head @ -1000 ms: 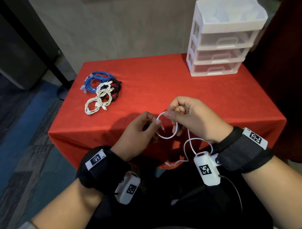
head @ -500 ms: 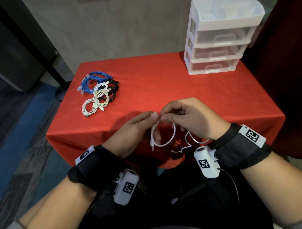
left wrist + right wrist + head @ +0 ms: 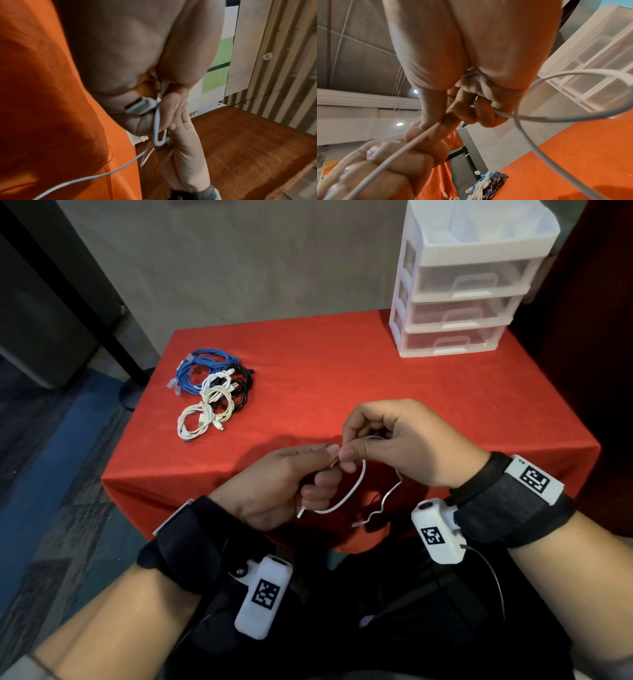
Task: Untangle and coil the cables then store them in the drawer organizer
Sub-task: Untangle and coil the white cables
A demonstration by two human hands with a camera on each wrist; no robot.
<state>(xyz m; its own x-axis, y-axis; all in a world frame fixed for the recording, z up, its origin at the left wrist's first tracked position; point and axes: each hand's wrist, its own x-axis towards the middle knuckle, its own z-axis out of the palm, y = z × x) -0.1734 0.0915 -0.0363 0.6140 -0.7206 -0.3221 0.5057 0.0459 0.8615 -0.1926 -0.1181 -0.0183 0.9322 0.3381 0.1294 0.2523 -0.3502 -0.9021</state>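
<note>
Pinching a thin white cable [image 3: 356, 487] between thumb and forefinger, the right hand [image 3: 404, 443] meets the left hand [image 3: 284, 484] fingertip to fingertip just in front of the near edge of the red-covered table [image 3: 376, 378]. The left hand's fingers curl round the same cable, and the left wrist view shows a USB plug [image 3: 140, 106] pressed against them beside a tight bend of the cord. Below the fingers hangs one loop, its short end dangling free; a kinked tail trails down under the right palm. Compared with a second ago, when the loop stood open and wide between the two hands, the hands have drawn together and the loop has sunk below them, with the grip handed toward the left: a turn of the coil seems to have been laid, so coiling of this cable looks under way but far from finished. Well off to the left of the fingers, on the cloth, lies a pile of cables [image 3: 212, 392], blue, black and cream-white, some already looped. Far beyond the right hand, at the table's back corner, stands the clear plastic drawer organizer [image 3: 462, 285], its three drawers closed.
</note>
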